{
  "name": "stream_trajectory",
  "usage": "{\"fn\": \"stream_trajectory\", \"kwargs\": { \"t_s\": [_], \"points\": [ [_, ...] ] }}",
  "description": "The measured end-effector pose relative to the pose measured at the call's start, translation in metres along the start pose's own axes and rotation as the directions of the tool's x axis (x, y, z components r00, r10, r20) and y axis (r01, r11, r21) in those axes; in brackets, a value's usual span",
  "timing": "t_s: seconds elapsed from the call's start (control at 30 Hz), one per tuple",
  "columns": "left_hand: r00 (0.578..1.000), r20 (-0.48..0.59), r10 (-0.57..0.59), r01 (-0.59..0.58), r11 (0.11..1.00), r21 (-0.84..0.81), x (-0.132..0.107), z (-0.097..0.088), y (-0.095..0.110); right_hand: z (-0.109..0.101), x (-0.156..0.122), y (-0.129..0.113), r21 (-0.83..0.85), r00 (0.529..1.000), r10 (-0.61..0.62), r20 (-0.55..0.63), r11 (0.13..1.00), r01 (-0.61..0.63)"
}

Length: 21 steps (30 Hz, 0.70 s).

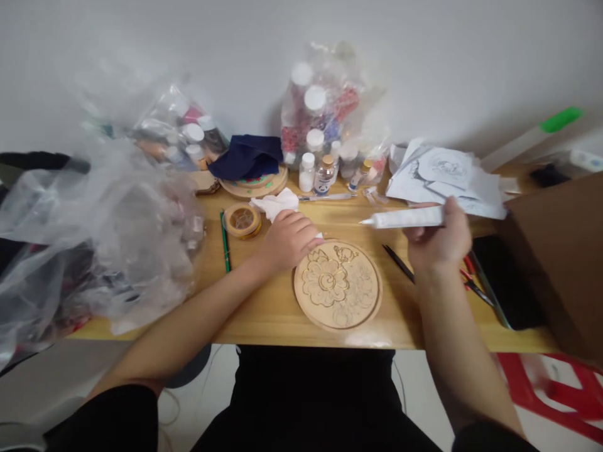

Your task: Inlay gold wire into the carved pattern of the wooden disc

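Note:
My right hand is closed round a white tube with a thin pointed nozzle, held above the table with the nozzle toward the left. A round wooden board lies flat before me. Gold lines trace a flower and a small figure on it; other pencil-like outlines are plain. At the board's upper left edge rests my left hand, fingers curled together. A small white bit shows at its fingertips, too small to name. Just behind that hand lies crumpled white tissue.
Left of my left hand are a roll of tape and a green pencil. Small bottles and a pen lie behind. Tweezers, a phone and a cardboard box are right; plastic bags fill the left.

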State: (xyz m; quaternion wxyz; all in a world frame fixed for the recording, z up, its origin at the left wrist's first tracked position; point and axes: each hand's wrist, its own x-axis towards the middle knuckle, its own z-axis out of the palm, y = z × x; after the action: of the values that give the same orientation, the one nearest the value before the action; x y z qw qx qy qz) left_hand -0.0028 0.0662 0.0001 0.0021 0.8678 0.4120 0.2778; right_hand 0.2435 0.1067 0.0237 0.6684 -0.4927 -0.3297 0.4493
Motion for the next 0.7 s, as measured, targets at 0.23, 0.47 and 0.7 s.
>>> {"fn": "stream_trajectory", "kwargs": {
  "t_s": [0.23,0.47,0.7],
  "points": [
    [0.982,-0.032,-0.189,0.185,0.978,-0.096,-0.004,0.014,-0.015,0.006,-0.007,0.007,-0.148,0.942,0.235,0.240,0.968,-0.204],
    [0.940,-0.050,-0.336,0.303,0.896,-0.325,-0.002,0.016,-0.018,0.014,-0.033,0.017,-0.272,0.936,0.198,0.292,0.955,-0.117],
    [0.938,-0.030,-0.346,0.317,0.889,-0.329,-0.002,0.016,-0.020,0.012,-0.035,0.028,-0.324,0.941,0.179,0.286,0.943,-0.081]
  ]
}}
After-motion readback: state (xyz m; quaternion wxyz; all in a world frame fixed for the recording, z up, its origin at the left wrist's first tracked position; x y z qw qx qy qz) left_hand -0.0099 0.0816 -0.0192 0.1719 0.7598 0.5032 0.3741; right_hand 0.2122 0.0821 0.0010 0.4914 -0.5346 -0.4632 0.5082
